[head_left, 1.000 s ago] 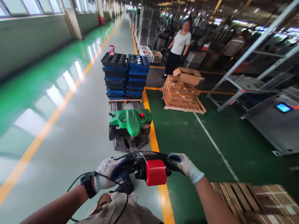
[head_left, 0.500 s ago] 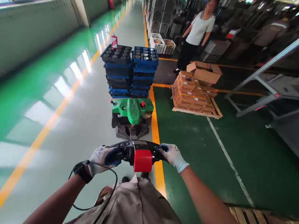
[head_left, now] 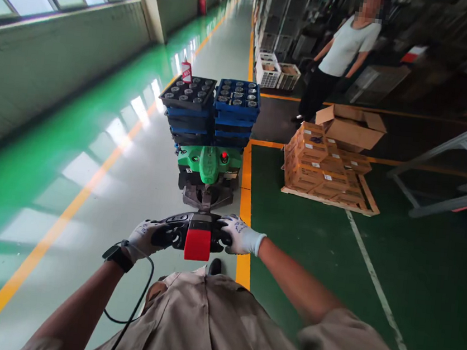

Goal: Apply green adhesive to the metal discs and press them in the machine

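Note:
A green and black electric pallet truck [head_left: 209, 164] stands in front of me, its control handle [head_left: 197, 245] with a red end pointing toward my body. My left hand [head_left: 145, 239], in a white glove, is closed round the handle's left grip. The right grip is held by my right hand [head_left: 238, 235], gloved as well, with its fingers partly hidden behind the handle. Beyond the truck's body rise two stacks of blue and black crates [head_left: 234, 116], with round metal-looking parts in the top ones. A red and white tag [head_left: 186, 72] stands on the left stack.
Right of the yellow line [head_left: 246, 210], a wooden pallet [head_left: 332, 200] bears brown cartons [head_left: 317, 159] and an open cardboard box [head_left: 351, 126]. A person [head_left: 342, 52] stands behind it. White crates [head_left: 268, 72] sit by the aisle. A metal frame [head_left: 449, 166] is at right; a windowed wall [head_left: 84, 40] runs along the left.
The handle and both hands have shifted left in view, and the handle has swung straighter behind the truck. The pallet of cartons and the person appear farther right and nearer.

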Available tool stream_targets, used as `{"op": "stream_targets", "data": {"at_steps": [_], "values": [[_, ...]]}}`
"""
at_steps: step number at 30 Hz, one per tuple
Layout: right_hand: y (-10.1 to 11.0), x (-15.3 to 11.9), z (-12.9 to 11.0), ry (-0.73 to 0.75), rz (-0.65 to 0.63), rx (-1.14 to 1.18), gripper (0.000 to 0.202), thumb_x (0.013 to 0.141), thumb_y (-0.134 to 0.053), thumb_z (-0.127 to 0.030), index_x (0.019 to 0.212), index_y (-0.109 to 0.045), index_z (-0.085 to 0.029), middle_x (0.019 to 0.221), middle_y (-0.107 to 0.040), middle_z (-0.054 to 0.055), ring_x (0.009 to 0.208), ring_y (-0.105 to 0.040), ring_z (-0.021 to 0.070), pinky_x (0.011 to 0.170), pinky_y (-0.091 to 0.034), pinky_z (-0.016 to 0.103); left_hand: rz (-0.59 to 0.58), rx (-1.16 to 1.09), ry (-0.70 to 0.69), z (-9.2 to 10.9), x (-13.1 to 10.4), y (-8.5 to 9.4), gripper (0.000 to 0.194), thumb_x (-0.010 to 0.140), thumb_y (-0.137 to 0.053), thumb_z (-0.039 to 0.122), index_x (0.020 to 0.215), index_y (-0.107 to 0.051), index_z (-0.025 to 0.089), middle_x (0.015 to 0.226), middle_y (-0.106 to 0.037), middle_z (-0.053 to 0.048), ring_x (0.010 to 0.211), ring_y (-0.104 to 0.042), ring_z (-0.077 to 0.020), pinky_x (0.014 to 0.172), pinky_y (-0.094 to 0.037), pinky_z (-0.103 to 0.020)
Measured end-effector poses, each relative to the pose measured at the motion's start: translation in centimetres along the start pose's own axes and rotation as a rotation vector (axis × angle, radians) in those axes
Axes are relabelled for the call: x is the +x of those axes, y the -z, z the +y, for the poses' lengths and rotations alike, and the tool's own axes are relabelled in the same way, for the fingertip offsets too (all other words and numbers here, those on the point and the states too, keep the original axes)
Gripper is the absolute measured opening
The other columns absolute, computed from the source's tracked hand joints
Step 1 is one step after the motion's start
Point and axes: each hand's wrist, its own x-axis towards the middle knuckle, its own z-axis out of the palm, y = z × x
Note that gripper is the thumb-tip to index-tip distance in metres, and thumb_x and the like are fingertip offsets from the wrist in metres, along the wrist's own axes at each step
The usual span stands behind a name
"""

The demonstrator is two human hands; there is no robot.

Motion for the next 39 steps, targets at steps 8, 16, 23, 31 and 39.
{"op": "stream_targets", "data": {"at_steps": [8, 16, 23, 31, 39], "values": [[1.4, 3.1, 3.3, -0.051, 0.035, 0.052, 0.050, 0.053, -0.080, -0.014, 0.103, -0.076, -0.014, 0.142, -0.064, 0.020, 0.133, -0.059, 0.0399, 0.115, -0.046, 0.052, -0.008, 0.025, 0.014, -1.9, 4.9, 1.4, 0.029, 0.074, -0.074, 0.041, 0.099, -0.080, 0.027, 0.097, -0.079, -0.005, 0.091, -0.074, -0.0241, 0.083, -0.058, -0.032], [1.9, 3.2, 4.1, -0.030, 0.016, 0.265, 0.069, 0.052, -0.095, -0.043, 0.114, -0.078, -0.018, 0.147, -0.061, 0.018, 0.142, -0.052, 0.0408, 0.119, -0.042, 0.053, -0.051, 0.071, -0.082, -3.5, 5.3, 2.0, 0.032, 0.077, -0.070, 0.036, 0.108, -0.078, 0.030, 0.103, -0.079, -0.005, 0.094, -0.075, -0.0261, 0.088, -0.058, -0.036], [2.5, 1.7, 1.4, -0.373, 0.294, 0.124, 0.064, 0.047, -0.092, -0.026, 0.109, -0.076, -0.019, 0.128, -0.072, 0.016, 0.119, -0.067, 0.0376, 0.105, -0.053, 0.052, -0.116, 0.163, -0.138, -3.2, 7.2, 1.5, 0.041, 0.075, -0.076, 0.042, 0.114, -0.077, 0.027, 0.101, -0.079, -0.009, 0.096, -0.074, -0.0319, 0.091, -0.058, -0.043], [2.1, 2.2, -0.8, -0.755, 0.274, 0.102, 0.032, 0.060, -0.079, -0.009, 0.090, -0.079, -0.019, 0.091, -0.082, 0.003, 0.087, -0.074, 0.0236, 0.079, -0.056, 0.031, -0.051, 0.197, -0.203, -4.0, 8.4, 0.8, 0.060, 0.079, -0.072, 0.029, 0.138, -0.062, 0.022, 0.122, -0.075, -0.013, 0.113, -0.070, -0.0340, 0.098, -0.054, -0.043], [2.0, 4.3, -2.3, -0.867, 0.342, 0.112, 0.043, 0.060, -0.091, -0.017, 0.101, -0.081, -0.019, 0.097, -0.083, 0.004, 0.099, -0.077, 0.0283, 0.083, -0.057, 0.030, 0.037, 0.445, -0.149, -3.2, 7.6, 2.0, 0.062, 0.089, -0.056, 0.020, 0.151, -0.049, 0.012, 0.122, -0.071, -0.020, 0.110, -0.068, -0.0364, 0.094, -0.049, -0.047]]}}
